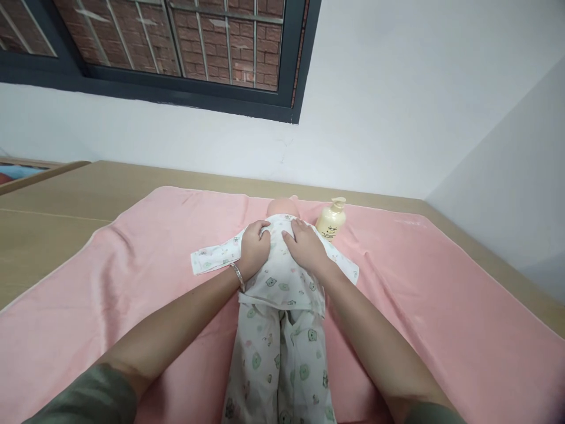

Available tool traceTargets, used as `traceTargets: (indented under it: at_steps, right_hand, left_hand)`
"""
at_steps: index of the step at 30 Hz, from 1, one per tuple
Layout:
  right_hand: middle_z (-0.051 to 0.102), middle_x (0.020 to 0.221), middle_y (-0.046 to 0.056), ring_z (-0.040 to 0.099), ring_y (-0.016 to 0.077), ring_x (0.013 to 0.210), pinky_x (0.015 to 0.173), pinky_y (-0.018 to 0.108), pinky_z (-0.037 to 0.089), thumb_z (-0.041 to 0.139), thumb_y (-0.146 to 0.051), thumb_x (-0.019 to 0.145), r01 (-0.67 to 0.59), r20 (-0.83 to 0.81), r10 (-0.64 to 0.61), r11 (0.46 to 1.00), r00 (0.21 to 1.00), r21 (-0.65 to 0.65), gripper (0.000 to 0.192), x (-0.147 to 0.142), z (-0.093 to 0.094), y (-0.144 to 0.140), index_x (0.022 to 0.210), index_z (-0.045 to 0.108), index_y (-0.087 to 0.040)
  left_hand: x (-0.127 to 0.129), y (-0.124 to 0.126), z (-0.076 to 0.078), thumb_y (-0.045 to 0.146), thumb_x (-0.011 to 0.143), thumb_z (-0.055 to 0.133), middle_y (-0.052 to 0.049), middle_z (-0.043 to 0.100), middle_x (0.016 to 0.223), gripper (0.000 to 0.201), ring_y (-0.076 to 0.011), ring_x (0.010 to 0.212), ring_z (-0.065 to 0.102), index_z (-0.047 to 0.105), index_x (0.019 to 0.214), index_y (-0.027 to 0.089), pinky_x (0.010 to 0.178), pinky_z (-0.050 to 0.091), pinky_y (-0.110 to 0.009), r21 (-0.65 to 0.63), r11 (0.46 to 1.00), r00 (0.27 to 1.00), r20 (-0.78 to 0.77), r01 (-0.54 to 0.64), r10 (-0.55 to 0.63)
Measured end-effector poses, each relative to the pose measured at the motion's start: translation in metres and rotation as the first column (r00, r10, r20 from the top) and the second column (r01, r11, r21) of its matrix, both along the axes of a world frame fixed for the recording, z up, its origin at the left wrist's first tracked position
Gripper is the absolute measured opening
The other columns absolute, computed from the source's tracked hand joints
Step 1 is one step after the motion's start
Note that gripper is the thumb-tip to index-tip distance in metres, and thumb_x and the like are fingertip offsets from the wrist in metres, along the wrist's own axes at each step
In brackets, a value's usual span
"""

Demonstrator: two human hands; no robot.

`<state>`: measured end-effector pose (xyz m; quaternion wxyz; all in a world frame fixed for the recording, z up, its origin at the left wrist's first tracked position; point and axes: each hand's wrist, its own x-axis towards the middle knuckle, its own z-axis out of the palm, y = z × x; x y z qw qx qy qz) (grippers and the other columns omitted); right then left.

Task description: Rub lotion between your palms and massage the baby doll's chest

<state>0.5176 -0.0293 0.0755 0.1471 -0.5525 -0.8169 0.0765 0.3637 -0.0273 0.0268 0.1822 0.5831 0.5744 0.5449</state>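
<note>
A baby doll (282, 285) in a white top and trousers printed with small green animal faces lies stretched out, its sleeved arms spread to both sides. Its bald head (282, 206) is at the far end, and I cannot tell whether it lies face up or down. My left hand (256, 247), with a bangle at the wrist, rests open on the upper left of the doll's torso. Opposite it, my right hand (305, 244) lies with fingers extended on the upper right of the torso. Beside the doll's right-hand sleeve stands a cream pump bottle (331, 219).
A pink blanket (168, 247), wrinkled in places, lies beneath the doll and bottle. It covers much of a wooden surface (132, 174) that meets a white wall (375, 118). A dark-framed window (198, 88) with bars is above at left.
</note>
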Motion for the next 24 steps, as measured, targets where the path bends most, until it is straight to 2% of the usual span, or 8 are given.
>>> traceTargets:
  at_steps: [2,3,7,9,12,14,18,24]
  right_hand:
    - [0.035,0.155,0.024,0.031,0.0320,0.148,0.124,0.047,0.024,0.028,-0.036,0.106,0.098,0.034,-0.099,0.995,0.995,0.022,0.060,-0.005,-0.001,-0.005,0.151,0.037,0.004]
    - [0.036,0.155,0.025,0.031,0.0327,0.148,0.124,0.047,0.024,0.029,-0.033,0.106,0.096,0.059,-0.098,0.994,0.993,0.049,0.059,-0.008,-0.002,-0.010,0.150,0.037,0.004]
    - [0.037,0.157,0.017,0.027,0.0303,0.150,0.125,0.046,0.020,0.030,-0.022,0.103,-0.158,0.129,0.144,0.982,0.981,0.107,0.051,-0.017,-0.002,-0.022,0.149,0.044,-0.004]
    - [0.037,0.157,0.012,0.025,0.0277,0.151,0.126,0.046,0.018,0.031,-0.024,0.104,-0.213,0.084,0.207,0.974,0.975,0.077,0.050,-0.014,-0.002,-0.018,0.149,0.046,-0.009]
    - [0.032,0.160,0.013,0.024,0.0271,0.152,0.126,0.044,0.020,0.034,-0.036,0.105,-0.098,-0.049,0.098,0.995,0.994,0.008,0.054,-0.003,-0.003,-0.003,0.152,0.042,-0.009]
    - [0.027,0.161,0.017,0.022,0.0290,0.152,0.125,0.044,0.020,0.037,-0.044,0.104,-0.014,-0.106,0.008,0.998,0.994,-0.056,0.061,0.004,-0.004,0.006,0.153,0.039,-0.007]
    - [0.027,0.161,0.019,0.021,0.0328,0.152,0.125,0.046,0.018,0.038,-0.048,0.103,0.054,-0.087,-0.062,0.995,0.994,-0.089,0.065,0.006,-0.004,0.008,0.154,0.036,-0.007]
    - [0.041,0.151,0.025,0.034,0.0336,0.146,0.120,0.042,0.027,0.030,-0.036,0.106,0.100,0.107,-0.096,0.995,0.990,-0.026,0.059,-0.011,0.008,-0.020,0.151,0.038,0.001]
  left_hand:
    - [0.000,-0.001,0.000,0.018,0.083,0.045,-0.011,0.072,0.110,0.031,-0.0267,0.107,0.064,0.067,0.104,0.015,0.100,0.049,-0.044,0.003,1.000,1.000,-0.001,-0.004,0.004]
    - [0.001,-0.001,0.000,0.018,0.083,0.045,-0.010,0.071,0.111,0.031,-0.0265,0.108,0.064,0.067,0.105,0.016,0.100,0.049,-0.044,0.005,1.000,1.000,-0.001,-0.008,0.008]
    - [0.000,0.002,-0.002,0.021,0.084,0.046,-0.010,0.072,0.110,0.030,-0.0252,0.106,0.065,0.067,0.104,0.017,0.099,0.050,-0.043,0.015,1.000,1.000,-0.027,0.008,-0.007]
    - [0.000,0.003,-0.002,0.022,0.086,0.044,-0.011,0.072,0.111,0.031,-0.0259,0.107,0.065,0.067,0.107,0.017,0.100,0.051,-0.044,0.008,1.000,0.997,-0.071,0.019,-0.018]
    - [0.002,-0.001,0.000,0.023,0.088,0.043,-0.013,0.070,0.118,0.036,-0.0281,0.115,0.063,0.066,0.115,0.015,0.105,0.048,-0.047,0.000,1.000,0.982,-0.188,0.014,-0.014]
    - [0.005,-0.006,0.001,0.023,0.090,0.043,-0.014,0.069,0.123,0.039,-0.0291,0.121,0.060,0.064,0.121,0.014,0.110,0.045,-0.048,0.041,0.999,0.961,-0.276,0.015,-0.003]
    - [0.009,-0.012,0.003,0.023,0.091,0.044,-0.017,0.064,0.132,0.043,-0.0297,0.128,0.055,0.060,0.128,0.008,0.117,0.039,-0.047,0.126,0.991,0.919,-0.394,0.037,0.015]
    - [0.000,0.003,0.012,0.030,0.093,0.044,-0.017,0.068,0.127,0.042,-0.0295,0.122,0.059,0.064,0.123,0.008,0.111,0.044,-0.044,-0.101,0.994,0.887,-0.456,0.030,-0.073]
